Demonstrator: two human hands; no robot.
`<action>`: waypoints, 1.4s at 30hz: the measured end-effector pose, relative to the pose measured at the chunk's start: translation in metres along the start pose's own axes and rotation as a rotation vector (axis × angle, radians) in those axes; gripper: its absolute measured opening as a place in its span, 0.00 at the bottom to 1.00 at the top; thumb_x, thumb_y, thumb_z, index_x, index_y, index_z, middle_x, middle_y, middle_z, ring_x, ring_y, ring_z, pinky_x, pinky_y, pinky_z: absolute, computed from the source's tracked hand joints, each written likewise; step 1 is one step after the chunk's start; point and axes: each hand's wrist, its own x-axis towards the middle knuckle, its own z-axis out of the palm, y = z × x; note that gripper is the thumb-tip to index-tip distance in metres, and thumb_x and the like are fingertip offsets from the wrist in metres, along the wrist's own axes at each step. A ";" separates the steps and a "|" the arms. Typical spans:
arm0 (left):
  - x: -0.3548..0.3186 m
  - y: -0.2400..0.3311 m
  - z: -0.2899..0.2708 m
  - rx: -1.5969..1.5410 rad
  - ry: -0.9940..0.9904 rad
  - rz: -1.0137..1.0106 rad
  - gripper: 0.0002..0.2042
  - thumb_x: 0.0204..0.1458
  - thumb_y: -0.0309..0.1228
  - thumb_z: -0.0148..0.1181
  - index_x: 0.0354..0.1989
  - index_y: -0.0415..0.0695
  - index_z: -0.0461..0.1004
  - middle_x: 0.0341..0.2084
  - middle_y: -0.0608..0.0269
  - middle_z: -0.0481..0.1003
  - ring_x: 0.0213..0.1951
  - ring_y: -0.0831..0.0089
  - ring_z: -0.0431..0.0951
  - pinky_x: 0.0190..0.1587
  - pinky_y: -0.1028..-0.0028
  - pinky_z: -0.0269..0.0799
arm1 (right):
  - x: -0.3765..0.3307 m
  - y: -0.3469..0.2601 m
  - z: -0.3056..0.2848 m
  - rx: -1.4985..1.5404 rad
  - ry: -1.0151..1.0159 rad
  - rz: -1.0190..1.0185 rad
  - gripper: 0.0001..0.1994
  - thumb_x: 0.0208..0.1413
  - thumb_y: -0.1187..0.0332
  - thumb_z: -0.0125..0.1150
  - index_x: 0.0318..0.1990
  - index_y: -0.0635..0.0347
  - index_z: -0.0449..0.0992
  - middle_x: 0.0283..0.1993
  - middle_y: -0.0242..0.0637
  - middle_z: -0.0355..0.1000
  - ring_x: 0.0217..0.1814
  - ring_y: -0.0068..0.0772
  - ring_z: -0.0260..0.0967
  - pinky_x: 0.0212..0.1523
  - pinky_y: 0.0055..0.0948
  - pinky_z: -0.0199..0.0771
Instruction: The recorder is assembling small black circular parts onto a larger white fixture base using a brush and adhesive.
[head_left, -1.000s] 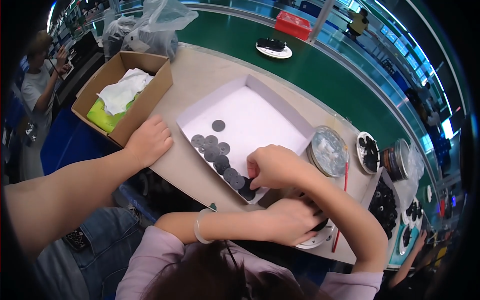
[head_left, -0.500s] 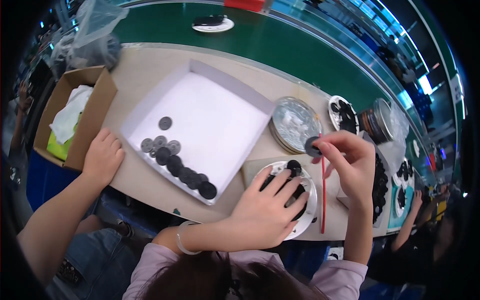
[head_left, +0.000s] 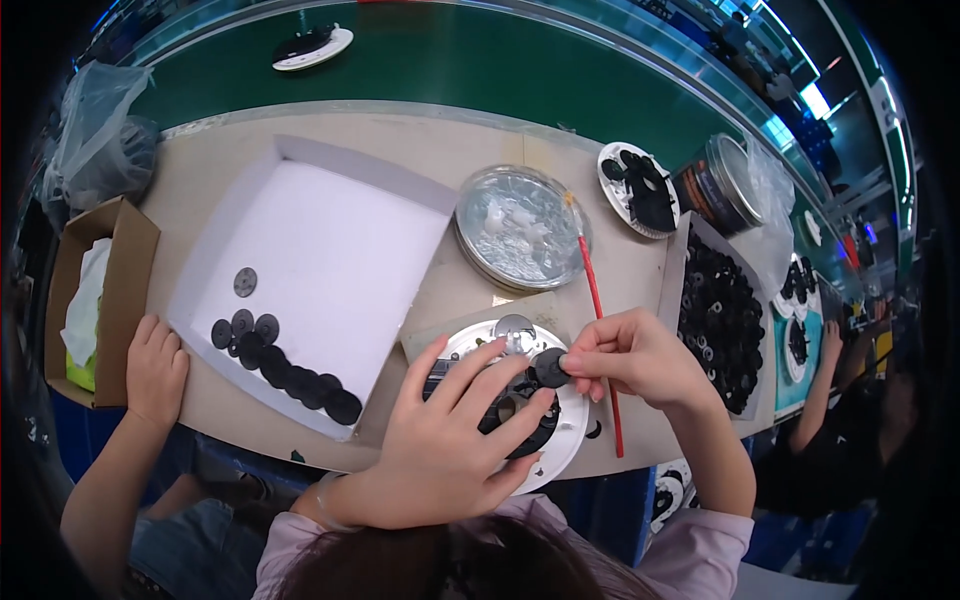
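My left hand (head_left: 460, 435) lies with spread fingers over black parts (head_left: 508, 408) on a round white plate (head_left: 562, 440). Its fingers and palm hide much of those parts. Pinched between the thumb and fingers of my right hand (head_left: 645, 362) is a small dark disc (head_left: 550, 367), held over the plate's right side. A shiny grey disc (head_left: 515, 333) shows at the far edge of the plate. Left of the plate, a white shallow box (head_left: 310, 270) holds several dark discs (head_left: 300, 382) in an overlapping row, plus a few greyer ones.
A brush with a red handle (head_left: 603, 345) leans on a round tin (head_left: 525, 230). Right of it, a tray of black parts (head_left: 718, 320) lies below a metal can (head_left: 718, 185). Another person's hand (head_left: 158, 370) rests between the white box and a cardboard box (head_left: 125, 300).
My right hand has brought the disc down and leftward, from beside the tin to above the plate. My left hand stays over the plate. The whole view has shifted.
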 end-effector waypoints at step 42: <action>0.012 0.009 -0.001 0.139 -0.066 0.070 0.24 0.33 0.36 0.60 0.44 0.42 0.71 0.45 0.58 0.68 0.48 0.58 0.67 0.52 0.52 0.57 | -0.045 0.081 -0.185 -1.097 1.145 -0.016 0.12 0.38 0.73 0.63 0.34 0.60 0.73 0.28 0.38 0.72 0.32 0.36 0.71 0.34 0.29 0.69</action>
